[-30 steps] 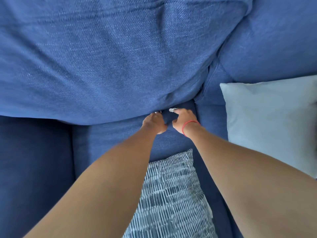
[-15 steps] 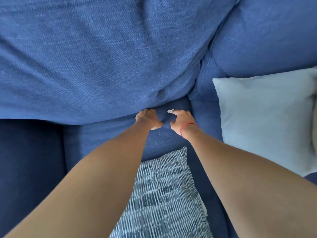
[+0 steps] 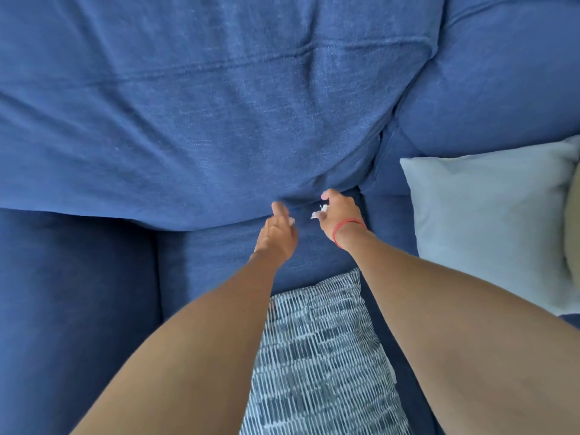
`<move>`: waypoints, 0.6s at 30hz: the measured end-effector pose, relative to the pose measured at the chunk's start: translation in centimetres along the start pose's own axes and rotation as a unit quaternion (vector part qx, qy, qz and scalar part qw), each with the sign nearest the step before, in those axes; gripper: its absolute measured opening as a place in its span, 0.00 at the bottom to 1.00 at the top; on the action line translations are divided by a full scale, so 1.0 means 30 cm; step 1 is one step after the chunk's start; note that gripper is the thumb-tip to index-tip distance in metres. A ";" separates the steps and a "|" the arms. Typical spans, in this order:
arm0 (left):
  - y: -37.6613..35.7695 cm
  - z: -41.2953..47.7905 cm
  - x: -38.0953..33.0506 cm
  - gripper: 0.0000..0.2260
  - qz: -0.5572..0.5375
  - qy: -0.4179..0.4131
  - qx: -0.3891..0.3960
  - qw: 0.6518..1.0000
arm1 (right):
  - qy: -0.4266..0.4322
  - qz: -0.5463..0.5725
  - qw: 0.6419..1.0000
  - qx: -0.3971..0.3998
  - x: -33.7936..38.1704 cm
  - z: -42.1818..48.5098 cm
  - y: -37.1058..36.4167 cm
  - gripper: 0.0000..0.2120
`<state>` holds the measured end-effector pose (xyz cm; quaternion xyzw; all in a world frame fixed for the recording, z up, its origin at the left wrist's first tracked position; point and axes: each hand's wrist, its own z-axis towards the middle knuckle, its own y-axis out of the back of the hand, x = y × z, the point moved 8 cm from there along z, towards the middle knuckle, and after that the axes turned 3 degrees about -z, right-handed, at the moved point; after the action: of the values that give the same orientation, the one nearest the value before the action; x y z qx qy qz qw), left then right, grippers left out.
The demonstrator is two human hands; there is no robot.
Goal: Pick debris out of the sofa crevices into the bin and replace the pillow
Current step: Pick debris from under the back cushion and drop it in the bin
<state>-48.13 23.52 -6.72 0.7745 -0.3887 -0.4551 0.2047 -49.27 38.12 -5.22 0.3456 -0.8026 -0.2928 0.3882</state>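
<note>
blue sofa (image 3: 219, 120) | right hand (image 3: 340, 218) pinches white scrap (image 3: 319, 211) | left hand (image 3: 277, 233) blurred, grip unclear

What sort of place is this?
Likely a home living room: a blue fabric sofa fills the view, with a pale pillow and a patterned pillow on its seat.
</note>
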 end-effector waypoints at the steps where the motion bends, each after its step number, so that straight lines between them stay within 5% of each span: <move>1: 0.027 -0.013 0.006 0.12 0.000 0.001 0.005 1.000 | 0.007 -0.009 1.000 -0.003 0.039 -0.016 0.002 0.14; 5: 0.177 -0.068 0.098 0.10 -0.054 0.050 -0.017 0.997 | 0.047 -0.049 0.998 0.007 0.237 -0.088 -0.028 0.08; 13: 0.578 -0.227 0.417 0.07 -0.098 0.040 -0.152 0.983 | 0.124 -0.036 0.992 -0.011 0.695 -0.265 -0.204 0.11; 18: 0.913 -0.405 0.726 0.09 -0.160 0.081 -0.280 0.943 | 0.216 -0.001 0.976 0.012 1.085 -0.435 -0.416 0.08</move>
<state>-42.83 -10.91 5.87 0.7723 -0.0983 -0.5080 0.3686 -49.37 2.67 6.15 0.4064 -0.7028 -0.2016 0.5480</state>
